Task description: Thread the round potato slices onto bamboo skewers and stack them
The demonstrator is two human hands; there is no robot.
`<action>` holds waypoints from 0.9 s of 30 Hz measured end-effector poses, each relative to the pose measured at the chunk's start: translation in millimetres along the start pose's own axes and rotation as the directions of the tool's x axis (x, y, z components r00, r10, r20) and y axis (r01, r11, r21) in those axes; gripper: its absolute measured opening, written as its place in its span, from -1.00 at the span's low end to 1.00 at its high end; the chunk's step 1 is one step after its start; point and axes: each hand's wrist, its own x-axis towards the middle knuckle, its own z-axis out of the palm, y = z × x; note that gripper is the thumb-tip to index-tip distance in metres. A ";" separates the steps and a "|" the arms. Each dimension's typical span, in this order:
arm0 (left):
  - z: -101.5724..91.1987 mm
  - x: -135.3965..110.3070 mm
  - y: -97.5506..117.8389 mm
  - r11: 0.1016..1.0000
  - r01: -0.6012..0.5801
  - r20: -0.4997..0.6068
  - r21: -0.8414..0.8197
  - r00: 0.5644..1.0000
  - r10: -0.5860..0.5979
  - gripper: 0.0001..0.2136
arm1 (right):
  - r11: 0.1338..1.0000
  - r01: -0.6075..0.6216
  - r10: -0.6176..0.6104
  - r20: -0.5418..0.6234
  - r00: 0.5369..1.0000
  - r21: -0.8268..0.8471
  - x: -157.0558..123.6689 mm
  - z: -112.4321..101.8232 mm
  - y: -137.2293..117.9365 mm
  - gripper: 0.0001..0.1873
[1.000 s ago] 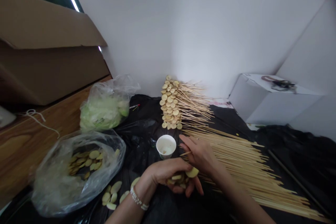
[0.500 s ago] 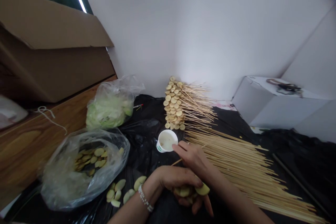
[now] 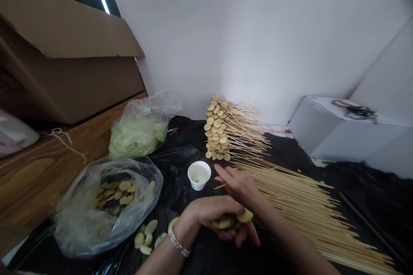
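Observation:
My left hand, with a beaded bracelet at the wrist, is curled around several potato slices. Just above it, my right hand grips a thin wooden skewer, whose end pokes out to the left below the fingers. A white paper cup with a little pale content stands left of my right fingertips, apart from them. Beyond the hands rises a stack of skewered potato slices, sticks pointing right. Bare skewers lie spread beneath and right of my right forearm.
An open plastic bag of potato slices sits at left, with loose slices beside it. Behind is a bag of pale green vegetable. A cardboard box stands far left, a white box at right against the wall.
The cup has shifted a little left, and my right fingers, earlier at its rim, are now apart from it. My left hand still holds the potato slices.

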 end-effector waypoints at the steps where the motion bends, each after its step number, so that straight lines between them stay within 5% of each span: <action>1: -3.2 -0.5 2.5 0.996 0.061 0.073 0.060 0.995 -0.065 -0.62 | 0.998 -0.067 0.067 -0.008 0.998 -0.008 -3.6 -6.2 7.8 -0.64; 3: -10.1 0.2 5.9 0.992 0.072 0.089 0.104 0.993 -0.082 -0.56 | 0.983 -0.184 0.183 -0.061 0.981 -0.006 -10.7 -19.4 22.4 -0.68; 6: -19.6 4.8 5.9 0.998 0.006 -0.064 0.056 0.998 -0.003 -0.55 | 0.961 -0.268 0.271 -0.058 0.961 0.066 -18.9 -35.5 34.7 -0.71; 12: -32.4 15.1 -1.3 0.998 -0.058 -0.300 -0.014 0.953 0.051 -0.61 | 0.966 -0.187 0.169 0.109 0.980 0.180 -23.5 -47.1 25.3 -0.78; 20: -35.3 24.3 -7.2 0.979 -0.108 -0.393 -0.173 0.919 0.032 -0.62 | 0.953 -0.177 0.124 0.216 0.968 0.248 -23.4 -51.5 17.6 -0.75; 23: -36.5 27.8 -9.5 0.888 -0.128 -0.353 -0.441 0.935 -0.041 -0.72 | 0.966 -0.180 0.154 0.143 0.978 0.187 -25.0 -50.4 18.1 -0.74; 27: -37.9 27.4 -9.1 0.634 -0.165 -0.221 -0.755 0.975 -0.009 -0.79 | 0.970 -0.185 0.195 -0.049 0.980 0.159 -26.5 -50.6 20.3 -0.70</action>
